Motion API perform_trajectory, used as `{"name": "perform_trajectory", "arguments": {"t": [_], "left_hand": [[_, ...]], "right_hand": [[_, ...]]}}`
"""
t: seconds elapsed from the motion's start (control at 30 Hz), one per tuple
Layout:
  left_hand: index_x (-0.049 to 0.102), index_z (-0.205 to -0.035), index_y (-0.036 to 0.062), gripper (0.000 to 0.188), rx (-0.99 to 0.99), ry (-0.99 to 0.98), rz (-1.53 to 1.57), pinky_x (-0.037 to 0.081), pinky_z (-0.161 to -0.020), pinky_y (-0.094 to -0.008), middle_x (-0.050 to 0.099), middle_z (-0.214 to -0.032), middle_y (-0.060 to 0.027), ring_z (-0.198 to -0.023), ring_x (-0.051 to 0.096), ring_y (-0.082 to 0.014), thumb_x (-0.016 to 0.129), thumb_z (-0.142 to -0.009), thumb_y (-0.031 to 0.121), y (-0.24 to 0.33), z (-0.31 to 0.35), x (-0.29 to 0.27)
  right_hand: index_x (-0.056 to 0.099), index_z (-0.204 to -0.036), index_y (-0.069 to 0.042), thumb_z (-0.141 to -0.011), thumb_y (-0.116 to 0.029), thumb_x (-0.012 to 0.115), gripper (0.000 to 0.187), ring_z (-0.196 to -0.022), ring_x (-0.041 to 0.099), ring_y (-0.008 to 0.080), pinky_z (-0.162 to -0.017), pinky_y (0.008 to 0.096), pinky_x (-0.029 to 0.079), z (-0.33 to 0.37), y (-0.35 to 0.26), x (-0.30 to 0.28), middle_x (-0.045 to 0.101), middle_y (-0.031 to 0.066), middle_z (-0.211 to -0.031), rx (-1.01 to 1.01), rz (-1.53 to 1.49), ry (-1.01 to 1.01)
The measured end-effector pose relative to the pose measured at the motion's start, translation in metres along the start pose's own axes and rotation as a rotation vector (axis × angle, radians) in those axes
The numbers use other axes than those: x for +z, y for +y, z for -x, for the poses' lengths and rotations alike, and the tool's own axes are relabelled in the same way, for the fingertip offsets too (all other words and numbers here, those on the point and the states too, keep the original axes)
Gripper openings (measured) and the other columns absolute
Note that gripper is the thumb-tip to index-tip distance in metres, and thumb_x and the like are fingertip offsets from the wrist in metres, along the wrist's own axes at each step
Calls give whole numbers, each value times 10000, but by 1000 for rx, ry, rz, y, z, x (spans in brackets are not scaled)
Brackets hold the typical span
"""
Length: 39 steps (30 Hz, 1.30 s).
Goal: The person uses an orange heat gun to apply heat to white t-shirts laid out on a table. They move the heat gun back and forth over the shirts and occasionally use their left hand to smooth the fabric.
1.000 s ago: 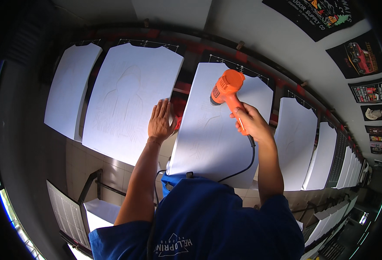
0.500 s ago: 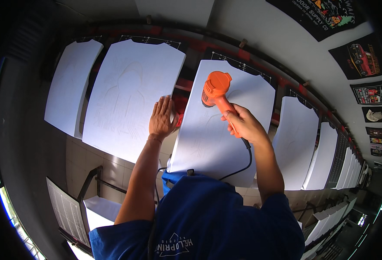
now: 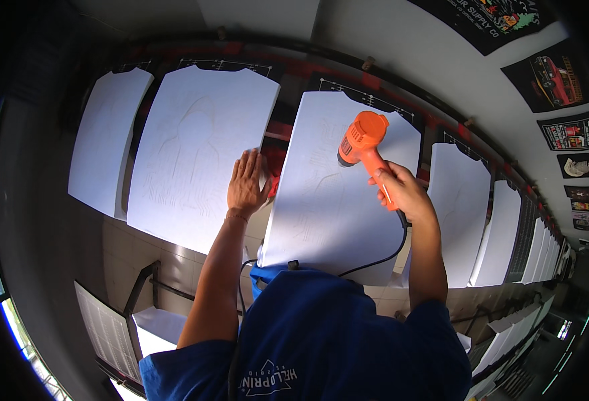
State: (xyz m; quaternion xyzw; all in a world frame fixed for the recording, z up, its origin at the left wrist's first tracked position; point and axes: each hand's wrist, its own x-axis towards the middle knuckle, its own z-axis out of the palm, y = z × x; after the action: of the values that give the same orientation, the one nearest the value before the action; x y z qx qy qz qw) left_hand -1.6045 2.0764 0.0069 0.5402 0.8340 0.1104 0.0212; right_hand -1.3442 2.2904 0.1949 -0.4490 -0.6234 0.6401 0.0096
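Note:
An orange heat gun [image 3: 366,137] is gripped by its handle in my right hand [image 3: 404,190], over a white shirt panel [image 3: 348,220] on a black board. Its dark nozzle points down and left toward faint raised line work on the cloth. A black cord [image 3: 388,257] runs from the handle back toward my waist. My left hand [image 3: 246,182] lies flat, fingers stretched, at the right edge of a second white panel [image 3: 194,160], which bears a faint outline of a hooded figure. It holds nothing.
More white panels on boards stand in a row, one at far left [image 3: 107,140] and several to the right [image 3: 458,200]. Behind them runs a dark rail [image 3: 368,63]. Printed dark pieces [image 3: 561,80] hang on the right wall. Another rack [image 3: 154,287] stands at lower left over a tiled floor.
My right hand has carried the heat gun to the right across the panel. My left hand has stayed nearly in place at the edge of the second panel.

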Motion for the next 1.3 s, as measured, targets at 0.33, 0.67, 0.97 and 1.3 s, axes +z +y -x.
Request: {"name": "perform_trajectory", "arguments": {"t": [0.33,0.67,0.97,1.3], "left_hand": [[260,-1499,66,701,-15,-41,20,191,-1191,-439,273,-1549,-126,-1450,214,-299,525,-922,364,2,-1,-1],[331,-1458,10,673,-2,-19,0,200,-1186,-433,288,-1545,-128,-1444,233,-305,500,-935,399,2,-1,0],[282,-1475,7,687,-1,-34,10,180,-1192,-441,260,-1553,-141,-1454,200,-308,499,-935,370,1,0,2],[267,-1489,23,710,-1,-41,-16,159,-1199,-431,244,-1565,-128,-1461,182,-303,490,-933,403,0,0,7]], "right_hand": [[556,-1170,14,-955,-303,512,386,-649,533,88,-554,255,492,-25,-2,-18,618,72,-940,-42,-44,156],[552,-1224,-13,-964,-303,550,389,-635,524,82,-563,245,474,-43,7,-32,642,75,-934,-60,-150,202],[562,-1157,14,-951,-343,543,413,-646,534,85,-567,255,499,-21,7,-33,619,79,-941,-44,-70,205],[542,-1223,7,-965,-300,533,401,-639,519,83,-562,243,471,-1,17,-54,646,73,-950,24,-88,206]]}}
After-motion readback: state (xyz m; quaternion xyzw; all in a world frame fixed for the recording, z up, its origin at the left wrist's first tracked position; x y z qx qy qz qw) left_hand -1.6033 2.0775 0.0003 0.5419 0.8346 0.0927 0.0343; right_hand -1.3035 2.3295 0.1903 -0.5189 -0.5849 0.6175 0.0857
